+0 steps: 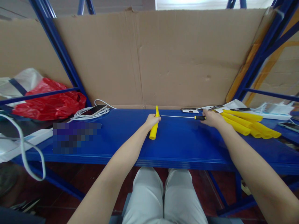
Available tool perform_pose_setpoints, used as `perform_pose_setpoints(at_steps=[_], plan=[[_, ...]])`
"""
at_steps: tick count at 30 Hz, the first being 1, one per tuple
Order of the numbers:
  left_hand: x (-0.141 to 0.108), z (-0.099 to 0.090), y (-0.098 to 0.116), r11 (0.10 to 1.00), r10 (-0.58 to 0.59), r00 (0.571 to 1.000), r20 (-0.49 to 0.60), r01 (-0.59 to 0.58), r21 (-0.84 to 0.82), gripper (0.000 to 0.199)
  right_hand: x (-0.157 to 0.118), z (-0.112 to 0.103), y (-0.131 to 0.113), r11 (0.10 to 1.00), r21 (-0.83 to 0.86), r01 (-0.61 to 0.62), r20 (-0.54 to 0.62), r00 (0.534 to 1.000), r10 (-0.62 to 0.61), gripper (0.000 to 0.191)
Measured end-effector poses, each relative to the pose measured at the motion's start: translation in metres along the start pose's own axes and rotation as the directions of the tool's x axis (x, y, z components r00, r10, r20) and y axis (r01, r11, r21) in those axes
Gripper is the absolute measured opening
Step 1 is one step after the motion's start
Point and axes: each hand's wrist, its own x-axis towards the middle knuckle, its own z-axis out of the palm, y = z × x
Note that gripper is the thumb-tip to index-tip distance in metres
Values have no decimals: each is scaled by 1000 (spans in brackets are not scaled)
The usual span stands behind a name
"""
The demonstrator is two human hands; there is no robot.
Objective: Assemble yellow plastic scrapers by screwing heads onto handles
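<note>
My left hand (152,120) is closed round a yellow tapered tube (153,132), whose wide round end points toward me and whose narrow end points away. My right hand (211,118) grips the black and yellow handle of a screwdriver (177,116). Its long thin shaft points left, and its tip reaches the side of the yellow tube at my left fingers; whether it enters the tube I cannot tell. Several more yellow tubes (241,122) lie in a pile just right of my right hand. Both hands are above the blue shelf (184,146).
Coiled white cable (90,113) lies at the back left, near a red plastic bag (53,99). White power strips (35,140) are at both sides. A cardboard sheet (182,59) stands behind the shelf, between blue uprights. A phone (289,126) lies far right.
</note>
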Motion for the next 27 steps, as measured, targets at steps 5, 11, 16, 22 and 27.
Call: perform_pose_setpoints(at_steps=[5, 11, 16, 22, 27], plan=[[0, 0, 0, 1000, -3, 1000, -1, 3, 6, 11, -2, -3, -3, 1000, 16, 19, 64, 998, -20, 33], [1, -1, 0, 1000, -9, 1000, 1, 9, 5, 13, 2, 1, 0, 993, 70, 92, 146, 984, -102, 25], [2, 0, -1, 1000, -9, 1000, 4, 9, 1, 14, 3, 4, 1, 997, 39, 60, 111, 992, -64, 26], [2, 0, -2, 1000, -7, 1000, 4, 7, -1, 14, 1, 3, 0, 998, 47, 48, 91, 994, -53, 31], [1, 0, -1, 1000, 1, 1000, 0, -1, -4, 14, 5, 4, 2, 991, 67, 114, 87, 989, -120, 25]])
